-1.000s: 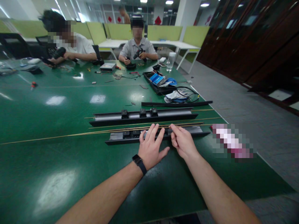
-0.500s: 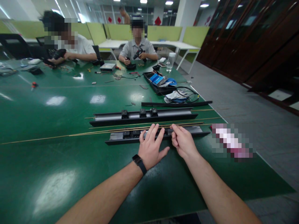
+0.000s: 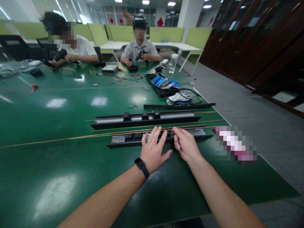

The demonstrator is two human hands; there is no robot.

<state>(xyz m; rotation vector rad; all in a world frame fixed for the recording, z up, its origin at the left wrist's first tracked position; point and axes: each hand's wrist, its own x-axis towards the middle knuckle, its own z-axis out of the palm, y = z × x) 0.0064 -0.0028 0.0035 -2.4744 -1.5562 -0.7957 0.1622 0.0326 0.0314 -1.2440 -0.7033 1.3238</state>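
Observation:
Long thin brass-coloured rods (image 3: 95, 135) run across the near black channel rail (image 3: 123, 144), which has a pale inner face and several small black blocks in it. My left hand (image 3: 153, 148) lies over this rail with its fingers spread, fingertips on or just above the rods. Beside it, my right hand (image 3: 186, 144) is closed in a pinch, thumb and index finger on the rods. Behind them sits a second black rail (image 3: 147, 122), with three black blocks (image 3: 145, 115) standing in its channel. Another rod (image 3: 109, 129) lies between the two rails.
A black strip (image 3: 180, 106) lies farther back, near gloves (image 3: 179, 98) with a black cable and a black tray (image 3: 152, 83) holding blue items. A blurred pink thing (image 3: 237, 145) lies at right. Across the green table (image 3: 83, 177), two people hold power drills.
My right hand has shifted very slightly to the left along the rods. My left hand stays in place. Across the table, the person at left has moved their head slightly.

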